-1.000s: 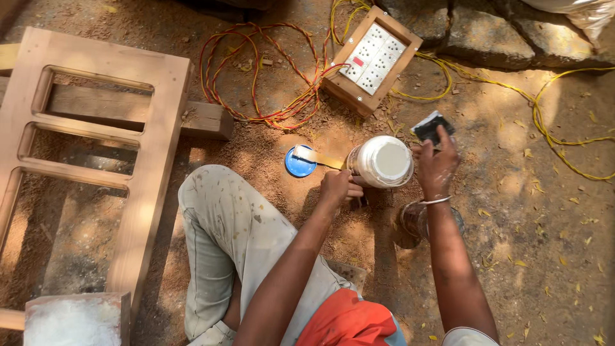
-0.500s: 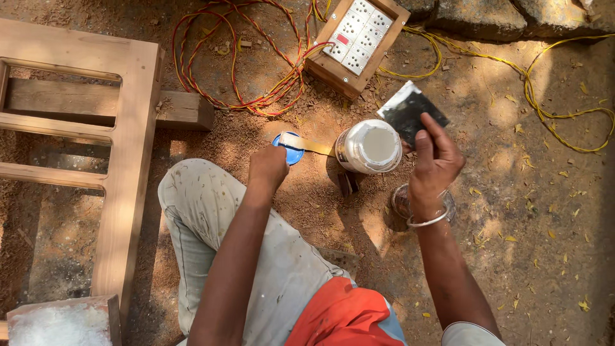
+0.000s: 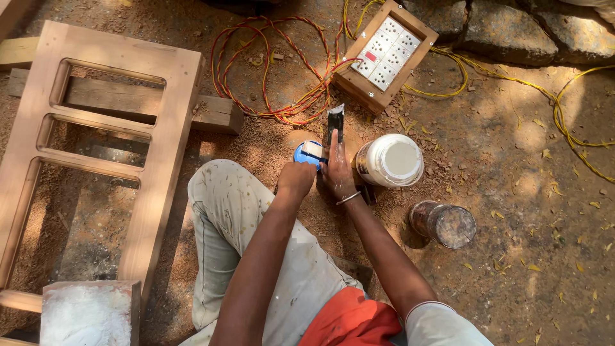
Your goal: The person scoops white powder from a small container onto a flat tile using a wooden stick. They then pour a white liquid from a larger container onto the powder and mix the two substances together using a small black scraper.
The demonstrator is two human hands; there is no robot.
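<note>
Left hand (image 3: pixel 296 179), at frame centre, is closed in a fist just below the blue lid (image 3: pixel 309 154), which lies on the sawdust ground; what the fist grips cannot be told. Right hand (image 3: pixel 337 173), just beside it, is clamped on a flat scraper (image 3: pixel 336 123) whose blade points up the frame, above the lid. White tub (image 3: pixel 389 160) stands immediately right of the right hand. Rusty tin (image 3: pixel 443 223) stands lower right of the tub. Wooden frame (image 3: pixel 168 122) occupies the left side. Switch box (image 3: pixel 385 54) with red cable (image 3: pixel 256 70) lies at upper centre.
</note>
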